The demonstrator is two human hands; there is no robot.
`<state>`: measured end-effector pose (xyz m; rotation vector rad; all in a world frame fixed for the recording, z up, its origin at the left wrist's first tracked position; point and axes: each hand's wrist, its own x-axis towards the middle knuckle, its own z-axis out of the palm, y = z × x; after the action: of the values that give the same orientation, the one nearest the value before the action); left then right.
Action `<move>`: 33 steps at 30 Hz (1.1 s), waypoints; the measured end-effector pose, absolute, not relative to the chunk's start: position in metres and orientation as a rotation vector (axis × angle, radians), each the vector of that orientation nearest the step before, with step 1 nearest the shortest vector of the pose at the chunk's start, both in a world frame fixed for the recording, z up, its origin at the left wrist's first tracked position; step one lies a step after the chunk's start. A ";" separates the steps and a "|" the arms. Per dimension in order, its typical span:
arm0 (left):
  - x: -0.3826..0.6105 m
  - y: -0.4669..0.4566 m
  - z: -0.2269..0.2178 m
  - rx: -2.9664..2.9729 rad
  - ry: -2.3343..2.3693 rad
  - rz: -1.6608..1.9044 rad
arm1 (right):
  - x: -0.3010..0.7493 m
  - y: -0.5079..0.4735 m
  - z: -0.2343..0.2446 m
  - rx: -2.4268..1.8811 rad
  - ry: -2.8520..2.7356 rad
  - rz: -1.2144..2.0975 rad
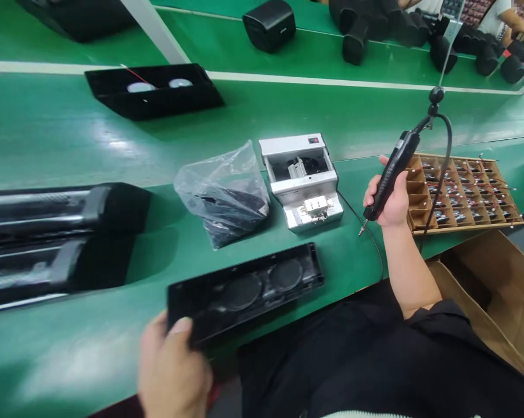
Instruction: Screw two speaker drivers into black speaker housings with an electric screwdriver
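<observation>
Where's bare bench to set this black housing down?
Green mat shows behind the plastic bag and silver machine, up to the black tray, and front left, below the long black parts. Crowded right: right hand, electric screwdriver, wooden compartment tray.

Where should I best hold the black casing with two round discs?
Probably grip the black casing by its long near rim, from your side, as the left hand does: the straight raised edge holds firmly and leaves the round discs free.
</observation>
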<state>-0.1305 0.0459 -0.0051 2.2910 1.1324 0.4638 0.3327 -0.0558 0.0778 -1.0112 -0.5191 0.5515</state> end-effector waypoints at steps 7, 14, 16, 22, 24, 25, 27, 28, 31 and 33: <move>-0.058 -0.001 -0.022 2.124 1.396 0.756 | 0.315 -0.066 0.129 -0.862 -0.466 0.489; 0.017 -0.037 0.073 2.108 0.727 0.854 | 0.280 -0.072 0.147 -0.748 -0.458 0.610; 0.048 -0.039 0.100 1.861 0.603 0.616 | 0.271 -0.072 0.149 -0.714 -0.466 0.625; 0.089 -0.042 0.118 1.525 0.641 0.468 | 0.261 -0.079 0.150 -0.742 -0.441 0.599; 0.090 -0.045 0.115 1.463 0.660 0.447 | 0.262 -0.082 0.149 -0.742 -0.423 0.587; 0.090 -0.046 0.113 1.433 0.666 0.438 | 0.262 -0.083 0.148 -0.737 -0.412 0.588; 0.093 -0.047 0.110 1.381 0.675 0.425 | 0.264 -0.084 0.147 -0.730 -0.389 0.600; 0.094 -0.048 0.109 1.359 0.679 0.421 | 0.265 -0.084 0.146 -0.732 -0.379 0.608; 0.098 -0.047 0.104 1.302 0.690 0.419 | 0.267 -0.081 0.143 -0.746 -0.365 0.634; 0.099 -0.045 0.098 1.275 0.692 0.415 | 0.269 -0.077 0.140 -0.756 -0.369 0.660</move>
<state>0.0993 -0.0450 0.0982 1.2745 0.6924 0.4146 0.2691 -0.0774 0.1405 -0.7561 -0.3688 0.6603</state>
